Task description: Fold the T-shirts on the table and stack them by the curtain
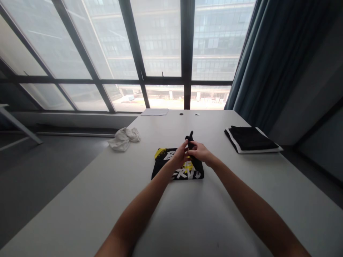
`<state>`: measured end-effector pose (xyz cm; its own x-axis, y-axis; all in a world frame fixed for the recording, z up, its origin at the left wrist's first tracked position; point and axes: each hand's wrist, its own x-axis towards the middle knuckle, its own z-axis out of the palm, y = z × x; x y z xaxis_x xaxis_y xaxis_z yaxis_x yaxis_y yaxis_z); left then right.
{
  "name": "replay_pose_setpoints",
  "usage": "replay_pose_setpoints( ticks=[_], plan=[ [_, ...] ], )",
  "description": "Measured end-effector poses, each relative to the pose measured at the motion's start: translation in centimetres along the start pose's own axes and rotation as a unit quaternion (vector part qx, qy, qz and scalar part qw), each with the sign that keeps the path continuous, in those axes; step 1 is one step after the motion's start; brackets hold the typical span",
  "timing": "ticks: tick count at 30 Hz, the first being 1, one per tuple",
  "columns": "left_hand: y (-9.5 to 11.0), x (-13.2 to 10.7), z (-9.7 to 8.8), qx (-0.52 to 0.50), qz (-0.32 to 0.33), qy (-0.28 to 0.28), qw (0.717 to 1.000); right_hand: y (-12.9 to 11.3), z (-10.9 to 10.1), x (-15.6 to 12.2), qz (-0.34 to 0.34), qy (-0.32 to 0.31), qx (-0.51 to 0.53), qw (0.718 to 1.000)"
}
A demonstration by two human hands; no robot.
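A folded black T-shirt (158, 167) with yellow patches and white lettering lies on the white table in front of me. Its far right part is bunched and raised off the table, with a dark tip sticking up between my hands. My left hand (179, 156) is closed at the left side of this raised cloth, thumb upward. From the right, my right hand (200, 151) pinches the same bunched part, fingers bent toward the left ones. Both hands partly cover the printed front, and the fingertips are partly hidden.
On the white table (107, 207), a crumpled white cloth (123, 138) lies at the left edge. A stack of folded black and white garments (252, 139) sits at the right. Paper sheets (154, 112) lie at the far edge, before the windows. A blue curtain (264, 64) hangs at the right.
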<state>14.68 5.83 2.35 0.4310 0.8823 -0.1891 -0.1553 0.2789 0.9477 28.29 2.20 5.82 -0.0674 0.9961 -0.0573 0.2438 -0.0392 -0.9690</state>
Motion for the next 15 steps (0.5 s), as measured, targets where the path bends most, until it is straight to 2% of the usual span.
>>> replay_pose_setpoints(
  ticks=[3, 4, 6, 8, 9, 12, 15],
  plan=[
    [0.5, -0.9, -2.0, -0.010, -0.026, 0.062, 0.998, 0.0, 3.3, -0.3, -0.061, -0.106, -0.017, 0.992],
    [0.5, -1.2, -2.5, -0.008, -0.025, 0.075, 0.997, 0.3, 3.7, -0.8, -0.081, -0.101, -0.022, 0.991],
    [0.5, -2.0, -3.4, -0.009, -0.015, 0.087, 0.996, 1.4, 3.9, -2.0, -0.137, -0.016, -0.061, 0.989],
    [0.8, -2.9, -4.2, -0.008, 0.014, 0.089, 0.996, 2.9, 3.5, -3.3, -0.207, 0.072, -0.142, 0.965],
    [1.1, -3.3, -4.6, -0.005, 0.035, 0.085, 0.996, 3.7, 3.4, -3.9, -0.234, 0.090, -0.189, 0.950],
    [2.3, -4.2, -6.2, 0.009, 0.089, 0.075, 0.993, 6.0, 3.9, -4.9, -0.255, 0.067, -0.309, 0.914],
    [2.8, -4.9, -8.7, 0.004, 0.081, 0.089, 0.993, 7.7, 5.1, -5.1, -0.250, 0.030, -0.386, 0.888]
  ],
)
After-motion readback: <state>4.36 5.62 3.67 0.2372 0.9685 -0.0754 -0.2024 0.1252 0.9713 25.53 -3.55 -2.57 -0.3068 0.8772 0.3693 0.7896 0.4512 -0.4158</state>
